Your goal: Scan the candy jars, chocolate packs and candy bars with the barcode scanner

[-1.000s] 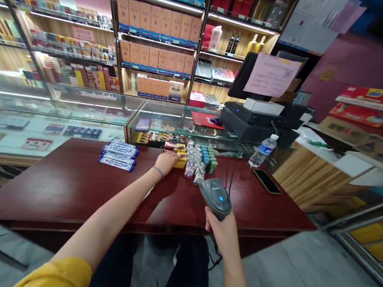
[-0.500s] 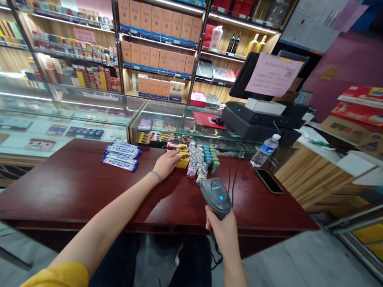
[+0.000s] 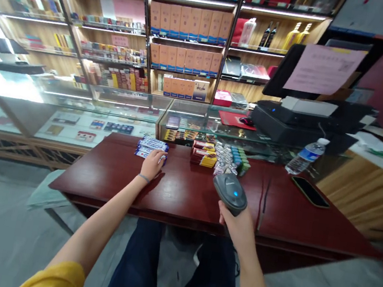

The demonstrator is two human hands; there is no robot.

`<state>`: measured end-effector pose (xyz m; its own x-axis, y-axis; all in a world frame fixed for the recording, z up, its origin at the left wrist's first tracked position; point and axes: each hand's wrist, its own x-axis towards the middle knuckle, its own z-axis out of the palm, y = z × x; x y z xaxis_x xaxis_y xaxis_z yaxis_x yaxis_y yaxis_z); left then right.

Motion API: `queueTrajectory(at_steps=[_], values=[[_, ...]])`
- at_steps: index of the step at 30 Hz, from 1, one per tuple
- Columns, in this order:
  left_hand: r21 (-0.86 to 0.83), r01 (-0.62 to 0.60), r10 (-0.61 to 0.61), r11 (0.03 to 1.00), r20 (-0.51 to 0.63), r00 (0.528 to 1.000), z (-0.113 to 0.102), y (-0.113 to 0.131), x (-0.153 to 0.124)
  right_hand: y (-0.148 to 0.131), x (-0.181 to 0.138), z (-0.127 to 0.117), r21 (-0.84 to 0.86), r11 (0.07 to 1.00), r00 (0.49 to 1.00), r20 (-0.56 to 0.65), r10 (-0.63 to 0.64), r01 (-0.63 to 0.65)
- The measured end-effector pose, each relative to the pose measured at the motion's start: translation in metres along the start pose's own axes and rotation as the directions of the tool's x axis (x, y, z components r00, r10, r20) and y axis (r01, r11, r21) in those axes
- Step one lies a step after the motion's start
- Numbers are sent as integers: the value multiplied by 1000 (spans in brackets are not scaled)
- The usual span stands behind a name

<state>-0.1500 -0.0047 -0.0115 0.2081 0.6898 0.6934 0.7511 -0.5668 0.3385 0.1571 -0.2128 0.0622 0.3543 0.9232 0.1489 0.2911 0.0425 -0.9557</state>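
My left hand [image 3: 152, 164] reaches over the right end of a small stack of blue-and-white snack packets [image 3: 147, 146] on the dark red desk. Its fingers look slightly bent and apart, touching the front packet; no packet is lifted. My right hand [image 3: 237, 222] is wrapped around the handle of a grey barcode scanner [image 3: 230, 191] with a blue light, held above the desk. Behind the scanner stand rows of small clear-wrapped items [image 3: 225, 154] and green-blue ones [image 3: 240, 160]. Left of them are piled red-and-yellow snack packs [image 3: 204, 155]. The scanner partly covers the front of the clear-wrapped row.
To the right are a water bottle [image 3: 307, 156] and a black phone [image 3: 310, 192]. A glass display counter [image 3: 125, 104] runs behind the desk [image 3: 183, 195]. A monitor with a pink paper sheet [image 3: 324, 70] rises at the back right. A pale green stool [image 3: 47, 191] stands at left.
My left hand has moved left from the red-and-yellow packs to the blue-and-white packets. My right hand still holds the scanner. The view has turned left.
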Motion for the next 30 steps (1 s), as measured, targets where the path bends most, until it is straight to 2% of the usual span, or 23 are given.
queueTrajectory(at_steps=[5,9,14,17,23,30], values=[[53,101,-100,993,-27,995,-43,-45,-18,0,3,26,31,999,995,99,-20,17],[64,147,-145,987,-38,989,-58,-68,-28,-2,5,49,47,998,990,129,-54,48],[82,158,-158,984,-10,987,-55,-83,-37,-8,5,68,40,997,988,136,-68,63],[103,132,-139,986,61,988,-50,-85,-37,-8,6,73,32,998,987,149,-60,56],[158,-21,-27,987,294,956,-37,-87,-29,-4,6,75,38,999,987,155,-42,37],[196,-24,-50,980,364,930,-39,-83,-26,-1,1,70,29,999,990,136,-44,40]])
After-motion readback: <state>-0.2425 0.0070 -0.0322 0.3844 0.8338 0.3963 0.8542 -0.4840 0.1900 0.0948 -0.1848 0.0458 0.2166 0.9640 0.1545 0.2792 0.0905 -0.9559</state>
